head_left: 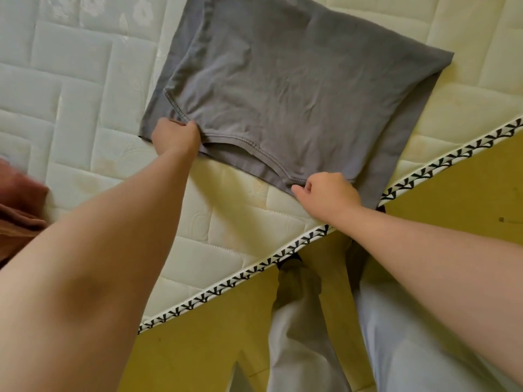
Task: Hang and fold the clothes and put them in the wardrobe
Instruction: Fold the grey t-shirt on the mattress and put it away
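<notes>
Right, left hand [175, 137] and right hand [325, 193] each pinch the grey shirt [283, 94], flat on the mattress [85, 80] near its trimmed edge (neckline end); lift evenly, corners matched, I'd say.

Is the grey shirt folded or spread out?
Partly folded: the grey shirt shows layered edges; left hand and right hand grip its near edge.

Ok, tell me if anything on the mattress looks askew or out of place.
The grey shirt lies crooked: its lower layer sticks out past the top fold on both sides, and one corner reaches the mattress edge.
</notes>
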Demonstrator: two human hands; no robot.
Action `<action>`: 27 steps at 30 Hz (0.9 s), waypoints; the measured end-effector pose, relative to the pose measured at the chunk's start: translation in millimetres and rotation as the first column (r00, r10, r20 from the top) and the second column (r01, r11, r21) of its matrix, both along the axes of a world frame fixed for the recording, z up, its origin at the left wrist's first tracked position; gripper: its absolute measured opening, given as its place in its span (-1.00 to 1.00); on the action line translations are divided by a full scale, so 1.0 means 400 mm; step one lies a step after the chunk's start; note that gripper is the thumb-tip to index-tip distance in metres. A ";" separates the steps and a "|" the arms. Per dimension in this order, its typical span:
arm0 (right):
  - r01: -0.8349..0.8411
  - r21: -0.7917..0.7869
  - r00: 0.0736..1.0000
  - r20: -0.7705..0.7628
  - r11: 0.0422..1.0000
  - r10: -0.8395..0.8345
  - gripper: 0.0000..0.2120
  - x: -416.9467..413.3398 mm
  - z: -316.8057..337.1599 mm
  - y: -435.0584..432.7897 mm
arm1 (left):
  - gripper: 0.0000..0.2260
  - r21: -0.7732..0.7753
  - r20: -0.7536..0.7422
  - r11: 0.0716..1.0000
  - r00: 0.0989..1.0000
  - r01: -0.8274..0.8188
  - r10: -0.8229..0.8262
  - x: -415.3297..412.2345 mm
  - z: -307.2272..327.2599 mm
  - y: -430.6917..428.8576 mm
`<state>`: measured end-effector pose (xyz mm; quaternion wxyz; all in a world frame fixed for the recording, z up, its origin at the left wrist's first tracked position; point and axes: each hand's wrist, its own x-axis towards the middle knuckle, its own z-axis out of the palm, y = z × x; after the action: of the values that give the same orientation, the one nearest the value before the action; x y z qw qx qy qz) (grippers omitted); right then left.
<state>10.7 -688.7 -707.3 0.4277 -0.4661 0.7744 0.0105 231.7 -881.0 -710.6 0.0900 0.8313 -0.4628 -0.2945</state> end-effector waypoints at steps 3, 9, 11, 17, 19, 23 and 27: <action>0.711 0.340 0.553 0.269 0.615 -0.788 -0.70 0.056 0.010 -0.016 | -0.85 0.010 -0.105 0.996 0.991 -0.084 0.085 -0.002 0.002 0.015; 0.790 0.610 -0.121 0.240 0.053 -0.963 -0.81 0.127 0.020 -0.035 | -0.86 0.115 -0.247 0.983 0.954 -0.143 0.168 0.028 -0.005 0.023; 0.785 0.617 -0.116 0.242 0.060 -0.963 -0.83 0.134 0.019 -0.037 | -0.87 0.144 -0.277 0.982 0.947 -0.124 0.161 0.031 -0.007 0.031; 0.826 0.538 0.043 0.238 0.169 -0.970 -0.81 0.132 0.012 -0.026 | -0.90 0.178 -0.306 0.969 0.926 -0.174 0.223 0.024 -0.011 0.039; 0.818 0.530 0.097 0.252 0.221 -0.963 -0.80 0.141 0.009 -0.019 | -0.92 0.214 -0.297 0.951 0.912 -0.223 0.281 0.022 -0.007 0.040; 0.851 0.481 0.113 0.228 0.213 -0.967 -0.79 0.156 0.004 -0.010 | -0.91 0.227 -0.248 0.936 0.914 -0.268 0.322 0.026 -0.007 0.045; 0.839 0.450 0.228 0.222 0.307 -0.948 -0.75 0.147 -0.006 -0.006 | -0.91 0.211 -0.113 0.954 0.965 -0.211 0.239 0.020 -0.014 0.040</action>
<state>69.6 -690.9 -709.5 0.5715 0.1336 0.7685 -0.2546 239.5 -864.9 -716.2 0.0719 0.8611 -0.3263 -0.3832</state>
